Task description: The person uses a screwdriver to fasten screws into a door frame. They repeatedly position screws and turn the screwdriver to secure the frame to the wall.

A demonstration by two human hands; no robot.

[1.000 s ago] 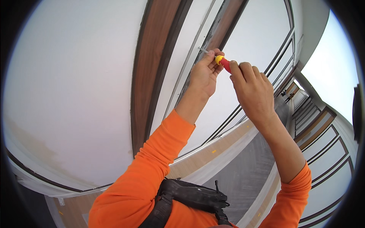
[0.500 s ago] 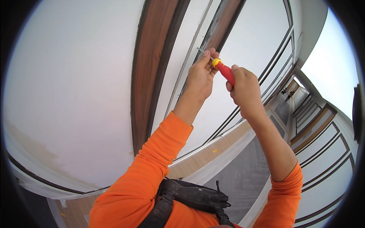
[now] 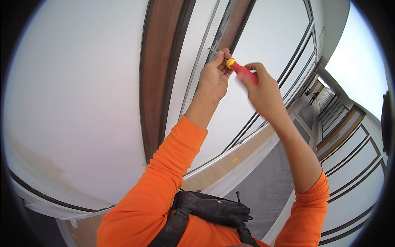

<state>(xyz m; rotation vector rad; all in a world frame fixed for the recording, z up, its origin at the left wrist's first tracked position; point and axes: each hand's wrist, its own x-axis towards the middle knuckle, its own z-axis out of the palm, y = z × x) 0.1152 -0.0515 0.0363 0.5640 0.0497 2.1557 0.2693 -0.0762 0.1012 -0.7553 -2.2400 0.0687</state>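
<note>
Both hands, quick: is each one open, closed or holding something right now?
Left hand: closed, pinched around the thin shaft of the screwdriver.
Right hand: curled around its red handle; blur hides how tightly.

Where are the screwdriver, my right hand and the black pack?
Screwdriver (image 3: 231, 64), head view: its yellow collar.
Right hand (image 3: 264, 94), head view: middle of the hand.
Black pack (image 3: 214, 208), head view: middle of its body.

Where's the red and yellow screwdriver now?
The screwdriver is high in the head view, just right of centre, handle in the right grip, shaft at the left grip.
</note>
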